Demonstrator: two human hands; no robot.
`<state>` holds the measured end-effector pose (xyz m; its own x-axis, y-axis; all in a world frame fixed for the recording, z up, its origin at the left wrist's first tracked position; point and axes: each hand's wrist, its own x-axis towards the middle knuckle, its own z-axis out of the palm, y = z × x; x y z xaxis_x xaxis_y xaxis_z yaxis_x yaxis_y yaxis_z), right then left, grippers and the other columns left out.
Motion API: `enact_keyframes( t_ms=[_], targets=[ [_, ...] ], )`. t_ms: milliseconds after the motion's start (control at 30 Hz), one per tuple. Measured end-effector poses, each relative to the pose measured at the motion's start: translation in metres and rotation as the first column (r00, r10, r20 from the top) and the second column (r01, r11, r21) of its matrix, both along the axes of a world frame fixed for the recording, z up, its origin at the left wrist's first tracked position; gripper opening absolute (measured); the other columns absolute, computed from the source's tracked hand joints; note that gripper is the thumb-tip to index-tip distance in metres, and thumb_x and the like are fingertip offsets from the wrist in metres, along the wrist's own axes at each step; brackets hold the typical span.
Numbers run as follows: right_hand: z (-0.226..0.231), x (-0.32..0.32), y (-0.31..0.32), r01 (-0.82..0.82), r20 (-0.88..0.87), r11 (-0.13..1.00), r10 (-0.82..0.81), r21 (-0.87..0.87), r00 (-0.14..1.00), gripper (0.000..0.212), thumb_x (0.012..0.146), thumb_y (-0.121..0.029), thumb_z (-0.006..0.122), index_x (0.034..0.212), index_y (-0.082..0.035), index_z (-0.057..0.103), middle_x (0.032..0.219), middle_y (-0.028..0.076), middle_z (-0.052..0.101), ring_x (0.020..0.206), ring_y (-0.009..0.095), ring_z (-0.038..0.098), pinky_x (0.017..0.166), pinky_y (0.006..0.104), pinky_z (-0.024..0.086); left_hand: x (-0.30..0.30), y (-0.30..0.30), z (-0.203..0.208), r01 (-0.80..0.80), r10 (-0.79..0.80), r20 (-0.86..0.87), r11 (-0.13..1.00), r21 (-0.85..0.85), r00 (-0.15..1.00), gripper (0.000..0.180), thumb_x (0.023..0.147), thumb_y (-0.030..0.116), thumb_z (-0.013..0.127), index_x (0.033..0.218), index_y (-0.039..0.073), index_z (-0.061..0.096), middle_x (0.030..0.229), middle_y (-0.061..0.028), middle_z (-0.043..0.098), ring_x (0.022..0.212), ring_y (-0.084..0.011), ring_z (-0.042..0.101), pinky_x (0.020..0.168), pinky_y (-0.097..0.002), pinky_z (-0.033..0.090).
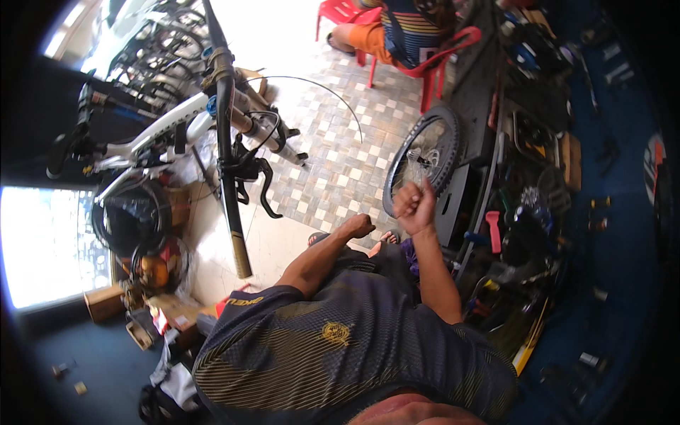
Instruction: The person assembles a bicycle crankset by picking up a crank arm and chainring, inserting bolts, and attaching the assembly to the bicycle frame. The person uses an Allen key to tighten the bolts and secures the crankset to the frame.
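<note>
The right hand [415, 203] is hovering near the wheel [429, 157], the left hand [359, 226] alongside; both grips are looking tightly curled, whether around anything I can't tell. Grasping the wheel would be requiring opened fingers.

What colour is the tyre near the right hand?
Black; the tyre shows best in the head view.

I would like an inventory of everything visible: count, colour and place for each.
bicycle: one, white, upper left
handlebar: one, black and tan, left of centre
parked bicycles: several, mostly dark, upper left
separate wheel: one, black, right of centre
chairs: at least two, red, top
seated person: one, orange shorts, top
tiled floor: one, cream and grey-brown, centre
tools and parts: many, mixed colours, right
boxes: several, brown, lower left
own shirt: one, dark, bottom
left hand: one, bare, centre, curled
right hand: one, bare, before wheel, curled
</note>
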<state>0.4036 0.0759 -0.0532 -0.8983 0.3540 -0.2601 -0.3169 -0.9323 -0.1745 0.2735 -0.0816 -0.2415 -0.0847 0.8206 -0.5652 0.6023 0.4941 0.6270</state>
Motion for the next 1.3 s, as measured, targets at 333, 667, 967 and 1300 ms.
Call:
enact_keyframes(
  t_ms=[333, 667, 967, 1300],
  targets=[
    [0.036, 0.03, 0.128, 0.308, 0.008, 0.937, -0.313, 0.163, 0.95, 0.049, 0.103, -0.044, 0.051, 0.065, -0.016, 0.038, 0.055, -0.004, 0.031, 0.049, 0.01, 0.035, 0.048, 0.0256, 0.032, 0.004, 0.13, 0.034, -0.005, 0.021, -0.125, 0.991, 0.133, 0.992, 0.043, 0.086, 0.037, 0.06, 0.081, -0.004, 0.07, 0.082, -0.0287, 0.067, 0.079, -0.0444, 0.067, 0.071, -0.0517, 0.052],
    [-0.004, 0.015, 0.175, 0.212, 0.467, 0.873, -0.424, 0.44, 0.776, 0.033, 0.101, -0.033, 0.059, 0.077, -0.013, 0.049, 0.061, -0.004, 0.039, 0.051, 0.009, 0.041, 0.048, 0.0259, 0.036, -0.043, 0.272, 0.027, 0.171, -0.17, -0.044, 0.985, 0.022, 0.984, 0.041, 0.083, 0.039, 0.061, 0.076, 0.0, 0.073, 0.072, -0.0234, 0.067, 0.072, -0.0391, 0.069, 0.069, -0.049, 0.053],
    [-0.023, -0.171, 0.281, -0.124, 0.612, 0.794, -0.348, 0.596, 0.71, 0.025, 0.1, -0.03, 0.063, 0.084, -0.011, 0.057, 0.065, -0.004, 0.049, 0.051, 0.004, 0.044, 0.046, 0.021, 0.037, -0.21, 0.417, -0.021, 0.229, -0.22, -0.096, 0.969, 0.096, 0.971, 0.036, 0.084, 0.035, 0.062, 0.087, 0.0, 0.074, 0.088, -0.0253, 0.07, 0.082, -0.0412, 0.069, 0.072, -0.049, 0.055],
    [0.02, -0.409, 0.346, -0.652, 0.682, 0.298, 0.005, 0.697, 0.731, 0.025, 0.098, -0.028, 0.066, 0.089, -0.005, 0.061, 0.068, -0.006, 0.052, 0.059, 0.003, 0.045, 0.052, 0.0214, 0.037, -0.458, 0.4, 0.003, -0.563, 0.559, 0.077, 0.823, 0.067, 0.826, 0.041, 0.085, 0.038, 0.063, 0.091, -0.002, 0.072, 0.088, -0.0274, 0.069, 0.084, -0.0408, 0.069, 0.074, -0.0482, 0.054]
  ],
)
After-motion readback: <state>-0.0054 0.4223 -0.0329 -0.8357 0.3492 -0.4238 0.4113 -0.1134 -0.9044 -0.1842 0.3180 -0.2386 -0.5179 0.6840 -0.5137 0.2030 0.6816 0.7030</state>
